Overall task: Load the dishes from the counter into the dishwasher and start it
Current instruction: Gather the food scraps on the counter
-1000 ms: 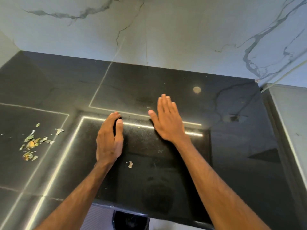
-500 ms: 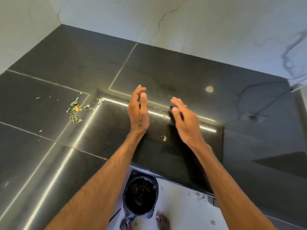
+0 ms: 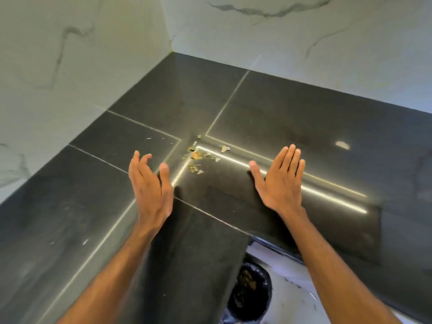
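A: "Since the black counter (image 3: 280, 108) shows no dishes anywhere round the scrap pile (image 3: 195, 159), and no dishwasher is in view, where's the risk?"

B: "The lined bin (image 3: 250, 293) stands on the floor, nearer us than the pile. The left hand (image 3: 149, 188) is just left of that pile, the right hand (image 3: 280, 181) to its right, both spread and empty. A hasty sweep could scatter bits past the bin."

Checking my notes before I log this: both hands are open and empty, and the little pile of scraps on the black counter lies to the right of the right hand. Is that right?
Not quite. The head view shows the scraps on the black counter lying to the left of the right hand, between it and the left hand and a little beyond them. Both hands are indeed open and empty.
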### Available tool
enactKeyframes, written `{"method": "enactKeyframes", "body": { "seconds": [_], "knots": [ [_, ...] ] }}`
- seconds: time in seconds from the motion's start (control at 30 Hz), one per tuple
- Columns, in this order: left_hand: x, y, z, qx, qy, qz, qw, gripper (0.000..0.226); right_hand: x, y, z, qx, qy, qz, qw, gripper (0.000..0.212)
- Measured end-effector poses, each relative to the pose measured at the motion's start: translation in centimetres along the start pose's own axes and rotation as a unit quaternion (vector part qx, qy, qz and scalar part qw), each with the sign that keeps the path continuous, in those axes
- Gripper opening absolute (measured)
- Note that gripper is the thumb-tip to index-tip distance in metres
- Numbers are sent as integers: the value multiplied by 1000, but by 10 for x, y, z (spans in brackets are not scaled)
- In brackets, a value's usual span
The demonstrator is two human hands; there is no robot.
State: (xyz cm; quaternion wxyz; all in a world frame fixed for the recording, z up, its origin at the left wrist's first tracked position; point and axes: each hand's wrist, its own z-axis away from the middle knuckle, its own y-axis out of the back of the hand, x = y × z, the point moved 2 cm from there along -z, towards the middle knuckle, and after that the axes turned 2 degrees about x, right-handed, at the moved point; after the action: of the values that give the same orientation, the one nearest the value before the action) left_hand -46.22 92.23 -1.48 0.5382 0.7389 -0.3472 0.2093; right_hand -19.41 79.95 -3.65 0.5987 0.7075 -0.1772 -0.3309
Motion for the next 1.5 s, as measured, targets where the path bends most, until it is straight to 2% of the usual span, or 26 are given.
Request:
{"method": "enactKeyframes", "body": {
  "seconds": [0.07,0.13,0.2,0.33,0.47,0.57,0.67,0.73,0.8,0.87,0.97,1.03,1.1,1.2,1.5],
  "knots": [
    [-20,1,-20,-44,17,-68,997,69,-26,-10,-23,-5,31,-13,999,104],
    [-28,-9,-35,-103,-12,-116,988,78,-51,-19,-38,-25,74,-20,997,100],
    [-21,-26,-50,-149,-54,-118,980,81,-76,-26,-49,-37,121,-30,992,96],
    [9,-66,-72,-232,-80,-81,966,71,-119,-31,-55,-84,211,-80,971,76],
    [22,-76,-67,-261,-147,-88,950,52,-130,-24,-37,-117,309,-149,932,55],
    [24,-58,-45,-287,-136,1,948,53,-122,-10,-7,-116,353,-222,902,47],
    [24,-34,-26,-312,-102,130,936,53,-104,-9,17,-141,310,-324,882,43],
    [18,-22,-37,-275,-105,162,942,50,-95,-9,21,-127,242,-439,856,42],
    [4,-21,-70,-189,-108,107,970,50,-90,-8,17,-73,171,-494,849,42],
    [-16,-27,-111,-150,-78,-2,986,57,-89,-8,14,-42,135,-510,848,42],
    [-45,-43,-141,-187,-20,-172,967,66,-91,-9,15,-26,128,-500,856,42],
    [-43,-50,-133,-198,-76,-224,951,66,-91,-9,14,-11,122,-501,857,40],
    [-27,-56,-115,-228,-156,-207,938,62,-90,-8,12,-2,108,-512,852,38],
    [1,-65,-86,-305,-224,-145,914,58,-90,-7,11,-2,85,-543,835,36],
    [53,-64,0,-406,-296,-42,864,52,-65,-7,32,71,-56,-684,723,31]
  ]
}}
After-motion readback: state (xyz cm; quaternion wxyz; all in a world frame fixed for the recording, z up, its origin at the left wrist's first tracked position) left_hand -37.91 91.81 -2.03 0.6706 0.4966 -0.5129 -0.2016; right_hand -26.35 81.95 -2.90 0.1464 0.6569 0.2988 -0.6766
